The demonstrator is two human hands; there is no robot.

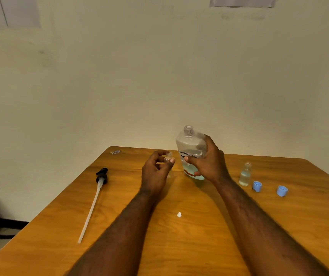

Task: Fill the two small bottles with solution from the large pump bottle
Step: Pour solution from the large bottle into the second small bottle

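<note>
My right hand [209, 164] grips the large clear bottle [190, 144], held upright a little above the table, its neck open with no pump on it. Some bluish liquid sits at its bottom. My left hand [155, 172] holds a small clear bottle [168, 157] by its upper part, just left of the large bottle; its mouth is uncapped. A second small bottle [245, 174] stands on the table to the right, uncapped and holding clear liquid. Two blue caps [257, 186] [282, 191] lie near it.
The black pump head with its long white tube [94, 202] lies on the wooden table [179, 246] at the left. A small white scrap [179, 214] lies between my forearms. A plain wall stands right behind the table's far edge.
</note>
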